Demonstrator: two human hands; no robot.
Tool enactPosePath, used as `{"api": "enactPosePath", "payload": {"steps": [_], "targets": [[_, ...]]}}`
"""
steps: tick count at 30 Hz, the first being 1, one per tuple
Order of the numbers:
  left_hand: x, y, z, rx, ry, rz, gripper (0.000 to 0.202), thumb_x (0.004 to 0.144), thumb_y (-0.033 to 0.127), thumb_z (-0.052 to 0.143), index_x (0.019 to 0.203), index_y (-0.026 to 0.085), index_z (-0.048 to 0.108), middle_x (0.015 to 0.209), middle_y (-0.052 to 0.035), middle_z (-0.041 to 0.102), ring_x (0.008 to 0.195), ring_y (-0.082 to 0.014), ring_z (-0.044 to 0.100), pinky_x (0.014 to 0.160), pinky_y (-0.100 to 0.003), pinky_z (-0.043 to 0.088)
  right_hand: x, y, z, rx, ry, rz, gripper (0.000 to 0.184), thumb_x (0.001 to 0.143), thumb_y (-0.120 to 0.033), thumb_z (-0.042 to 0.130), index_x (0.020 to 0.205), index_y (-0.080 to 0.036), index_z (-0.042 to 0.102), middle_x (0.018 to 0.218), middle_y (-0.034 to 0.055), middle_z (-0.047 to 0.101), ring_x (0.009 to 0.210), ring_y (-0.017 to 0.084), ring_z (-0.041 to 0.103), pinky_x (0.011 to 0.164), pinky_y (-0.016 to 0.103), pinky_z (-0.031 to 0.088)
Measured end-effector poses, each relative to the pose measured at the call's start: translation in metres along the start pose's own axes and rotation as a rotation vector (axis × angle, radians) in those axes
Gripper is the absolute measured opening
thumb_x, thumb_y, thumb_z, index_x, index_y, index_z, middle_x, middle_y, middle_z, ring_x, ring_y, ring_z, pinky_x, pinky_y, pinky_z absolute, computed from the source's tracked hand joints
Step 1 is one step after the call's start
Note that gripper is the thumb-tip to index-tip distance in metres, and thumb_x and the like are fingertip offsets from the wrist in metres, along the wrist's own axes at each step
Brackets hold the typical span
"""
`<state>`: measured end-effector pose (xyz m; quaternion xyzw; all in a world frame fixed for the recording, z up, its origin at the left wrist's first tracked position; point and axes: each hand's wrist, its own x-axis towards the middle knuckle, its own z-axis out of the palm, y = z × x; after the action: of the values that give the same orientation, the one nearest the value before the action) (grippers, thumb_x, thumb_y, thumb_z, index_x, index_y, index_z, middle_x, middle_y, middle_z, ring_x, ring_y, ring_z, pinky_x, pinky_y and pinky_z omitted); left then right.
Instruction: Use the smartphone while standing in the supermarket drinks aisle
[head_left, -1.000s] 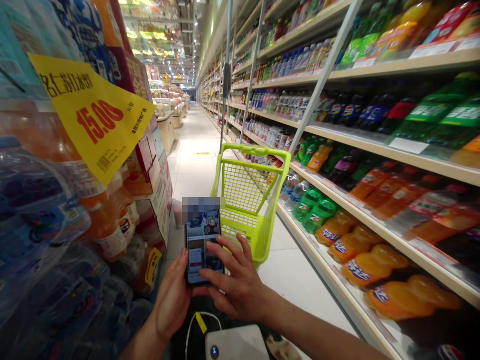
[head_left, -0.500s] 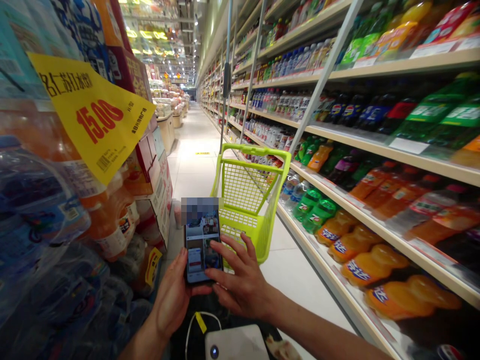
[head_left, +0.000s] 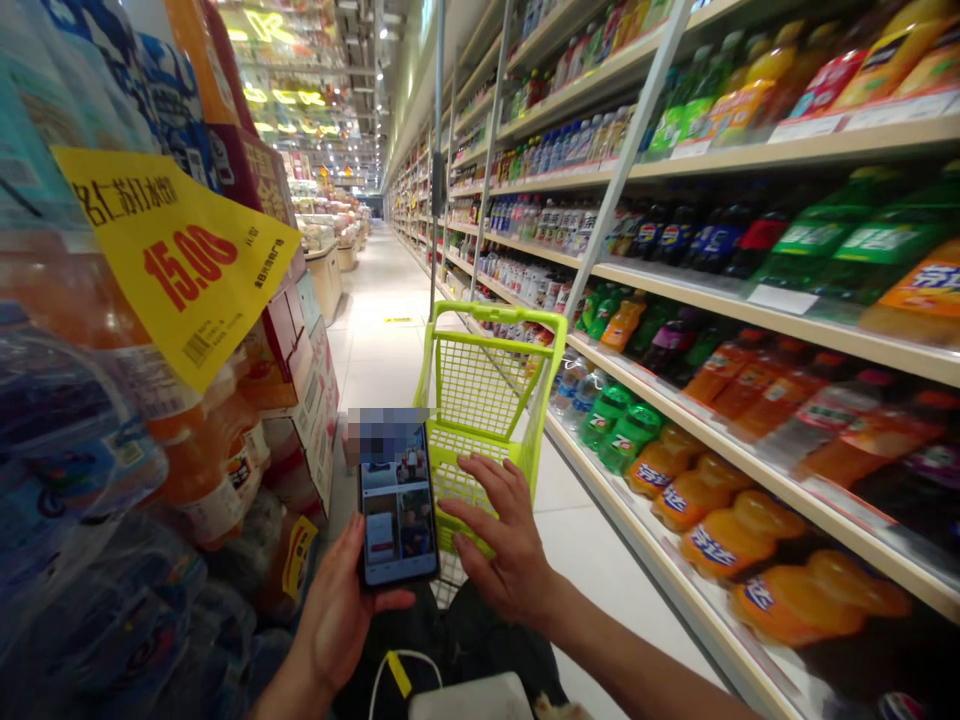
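Holding a phone in just the left hand

In the head view, placed left of centre and nearly upright, with screen facing the camera and upper end hidden by blurred blocks. Could tip or slip, at a guess, if pressed hard near the top, being supported only low down. Might then drop towards the white device at the bottom edge, or against the green cart just beyond. Might also register a stray touch, given pictures packed close on the screen and fingers so near.

As for pose, grasping the phone by its lower left side, with thumb along the edge and a finger showing below; cannot tell the placing of any behind. Holding the right hand just beside the phone, with fingers spread, lightly bent, closed around nothing and seemingly off the screen. Reaching in with the right forearm slanting from lower right, and with the left rising from the bottom.
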<state>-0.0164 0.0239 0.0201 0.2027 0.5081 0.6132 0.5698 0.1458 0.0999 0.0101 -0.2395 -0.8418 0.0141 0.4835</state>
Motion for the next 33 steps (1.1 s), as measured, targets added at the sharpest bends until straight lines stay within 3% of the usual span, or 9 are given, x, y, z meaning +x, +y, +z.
{"api": "enactPosePath", "payload": {"steps": [5, 11, 17, 25, 33], "targets": [[0.007, -0.006, -0.003, -0.013, 0.020, -0.009, 0.042, 0.071, 0.045, 0.060, 0.102, 0.018, 0.057, 0.090, -0.0071, 0.068, 0.072, -0.0231, 0.064, 0.044, -0.030, 0.053, 0.011, 0.008, 0.012, 0.290, 0.027, 0.349, 0.032, 0.078, -0.021, 0.050, 0.109, -0.024, 0.054, 0.122, 0.0086, 0.051, 0.115, 0.023, 0.045, 0.097, 0.046, 0.033], [0.008, -0.009, -0.005, -0.031, 0.003, -0.044, 0.044, 0.072, 0.045, 0.060, 0.105, 0.017, 0.055, 0.089, -0.0069, 0.068, 0.073, -0.0229, 0.064, 0.046, -0.031, 0.054, 0.038, 0.007, 0.027, 0.975, -0.037, 0.844, 0.043, 0.070, -0.028, 0.056, 0.112, -0.018, 0.050, 0.093, 0.0060, 0.064, 0.083, 0.018, 0.060, 0.077, 0.035, 0.046], [0.013, -0.013, -0.011, 0.002, -0.006, -0.055, 0.044, 0.072, 0.044, 0.059, 0.107, 0.017, 0.055, 0.094, -0.0093, 0.067, 0.077, -0.0248, 0.064, 0.046, -0.031, 0.054, 0.052, -0.004, 0.031, 1.205, -0.065, 0.913, 0.026, 0.064, -0.026, 0.060, 0.088, -0.017, 0.059, 0.079, 0.0003, 0.064, 0.075, 0.015, 0.058, 0.071, 0.028, 0.042], [0.020, -0.011, -0.009, 0.005, -0.026, -0.105, 0.032, 0.084, 0.035, 0.045, 0.106, 0.013, 0.053, 0.090, -0.0114, 0.067, 0.072, -0.0241, 0.065, 0.046, -0.032, 0.053, 0.053, -0.004, 0.035, 1.162, -0.043, 1.146, 0.019, 0.069, -0.036, 0.049, 0.070, -0.018, 0.053, 0.061, -0.0037, 0.052, 0.054, 0.009, 0.046, 0.048, 0.020, 0.034], [0.017, -0.012, -0.007, 0.015, 0.009, -0.130, 0.029, 0.085, 0.031, 0.042, 0.103, 0.011, 0.055, 0.092, -0.0135, 0.067, 0.074, -0.0258, 0.065, 0.045, -0.034, 0.055, 0.047, -0.003, 0.034, 1.134, -0.032, 1.149, 0.022, 0.068, -0.039, 0.050, 0.067, -0.018, 0.052, 0.061, -0.0034, 0.051, 0.056, 0.010, 0.047, 0.049, 0.021, 0.035]]}}
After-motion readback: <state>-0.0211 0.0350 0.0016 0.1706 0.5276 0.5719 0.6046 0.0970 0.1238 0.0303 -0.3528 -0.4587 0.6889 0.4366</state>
